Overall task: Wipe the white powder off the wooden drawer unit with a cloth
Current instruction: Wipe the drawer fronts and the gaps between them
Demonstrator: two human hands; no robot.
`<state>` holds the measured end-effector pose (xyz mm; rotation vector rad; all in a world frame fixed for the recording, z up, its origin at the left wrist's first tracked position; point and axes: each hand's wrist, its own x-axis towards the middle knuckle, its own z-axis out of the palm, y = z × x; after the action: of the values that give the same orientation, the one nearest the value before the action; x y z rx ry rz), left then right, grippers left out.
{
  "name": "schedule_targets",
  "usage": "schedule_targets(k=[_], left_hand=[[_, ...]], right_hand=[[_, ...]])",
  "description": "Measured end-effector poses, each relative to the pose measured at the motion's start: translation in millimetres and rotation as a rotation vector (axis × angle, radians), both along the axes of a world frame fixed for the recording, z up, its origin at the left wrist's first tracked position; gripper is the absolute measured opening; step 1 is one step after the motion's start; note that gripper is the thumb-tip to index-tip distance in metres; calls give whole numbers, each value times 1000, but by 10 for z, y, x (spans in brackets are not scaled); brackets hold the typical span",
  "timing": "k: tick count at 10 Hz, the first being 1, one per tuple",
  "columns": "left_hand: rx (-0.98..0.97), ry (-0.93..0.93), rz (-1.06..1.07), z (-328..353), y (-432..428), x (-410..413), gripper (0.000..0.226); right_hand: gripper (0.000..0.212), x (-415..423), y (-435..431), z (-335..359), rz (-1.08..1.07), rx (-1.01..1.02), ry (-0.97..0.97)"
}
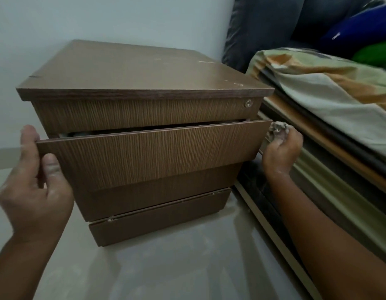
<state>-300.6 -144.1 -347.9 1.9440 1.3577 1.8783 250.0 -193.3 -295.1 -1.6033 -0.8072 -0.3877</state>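
My left fingers (pixel 50 167) pinch the nine o'clock edge of the half-open second drawer (pixel 148 152); my right fingers (pixel 284 135) are bunched shut around the powdery cloth (pixel 278 127) at three o'clock, just beside the drawer unit (pixel 133 70). The cloth looks soft and light, best kept balled. The unit seems stiff and heavy. Faint white powder (pixel 237 84) specks its top toward one o'clock.

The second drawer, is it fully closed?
No, the second drawer is pulled out, more on its left end, where the left hand grips its edge.
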Motion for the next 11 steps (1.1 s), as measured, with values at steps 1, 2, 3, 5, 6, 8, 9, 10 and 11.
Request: schedule_targets(k=[1, 2, 3, 5, 6, 8, 9, 10, 11], left_hand=[[-53, 57, 111, -28, 35, 816, 50], [33, 60, 132, 88, 9, 858, 59], [135, 154, 159, 184, -8, 953, 59], [35, 146, 147, 283, 39, 939, 57], [13, 139, 72, 327, 6, 909, 60], [-46, 148, -32, 131, -9, 778, 76], [-61, 192, -31, 57, -16, 738, 53], [-33, 255, -21, 12, -14, 724, 52], [-57, 234, -24, -20, 16, 712, 57]], right_hand=[[39, -226, 19, 72, 17, 168, 36], [31, -509, 68, 213, 74, 310, -122], [35, -820, 107, 287, 175, 397, -270], [42, -1555, 225, 228, 389, 458, -379], [44, -2074, 292, 158, 533, 458, -399], [44, -3016, 422, -68, 703, 367, -664], [56, -3301, 476, -272, 726, 115, -853], [56, -3357, 545, -402, 625, 25, -968], [52, -3286, 578, -416, 576, 45, -1016]])
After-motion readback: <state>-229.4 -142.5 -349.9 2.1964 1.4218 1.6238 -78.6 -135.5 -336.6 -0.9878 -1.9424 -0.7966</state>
